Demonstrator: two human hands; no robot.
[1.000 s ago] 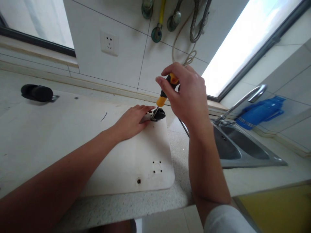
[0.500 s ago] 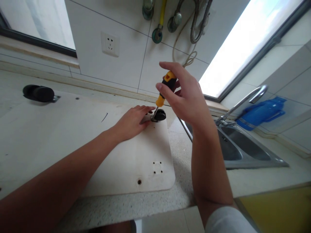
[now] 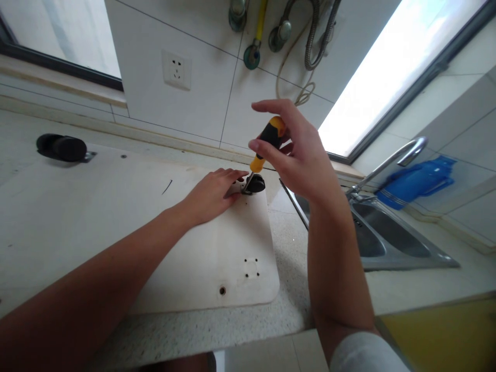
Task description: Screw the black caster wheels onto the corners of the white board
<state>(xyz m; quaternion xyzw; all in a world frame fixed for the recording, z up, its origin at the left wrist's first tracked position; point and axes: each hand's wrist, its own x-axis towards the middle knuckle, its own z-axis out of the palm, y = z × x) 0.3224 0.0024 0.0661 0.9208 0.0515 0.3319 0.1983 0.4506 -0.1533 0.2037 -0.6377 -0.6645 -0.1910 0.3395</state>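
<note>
My right hand (image 3: pixel 300 155) is closed around the yellow and black handle of a screwdriver (image 3: pixel 270 137), its index finger stretched out past the handle's end. The screwdriver leans, with its shaft running down to the mounting plate of a black caster (image 3: pixel 256 183) at the far right corner of a white board (image 3: pixel 217 248). The tip is hidden at the plate. My left hand (image 3: pixel 211 195) rests low on the board, thumb and fingers on either side of the caster's plate, steadying it. A second black caster (image 3: pixel 62 149) is at the board's far left.
Screw holes (image 3: pixel 251 267) mark the board's near right corner. It lies on a speckled counter (image 3: pixel 292 268). To the right are a steel sink (image 3: pixel 403 261), a faucet (image 3: pixel 387 163) and a blue thermos jug (image 3: pixel 416 181). Pipes and a socket (image 3: pixel 176 69) are on the tiled wall.
The screwdriver handle has turned in my right hand and its top has shifted slightly right. My left hand and the caster stay in place.
</note>
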